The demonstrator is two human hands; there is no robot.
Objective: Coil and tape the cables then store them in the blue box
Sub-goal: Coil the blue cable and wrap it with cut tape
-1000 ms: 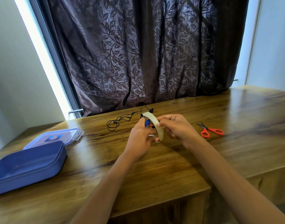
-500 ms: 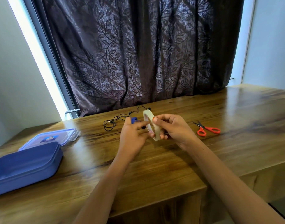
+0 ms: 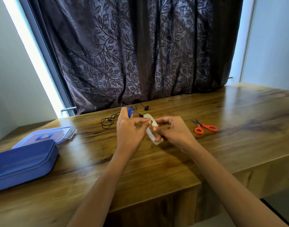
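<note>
Altogether one blue cable, one black cable, one tape roll

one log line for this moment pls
left hand: grips blue cable | right hand: holds tape | black cable: loose on table | scissors: on table | box: open

I log: left hand has drawn the blue cable clear of the tape roll, coil now above its knuckles. Its fingertips now reach the roll's upper rim; right hand holds the roll lower.
</note>
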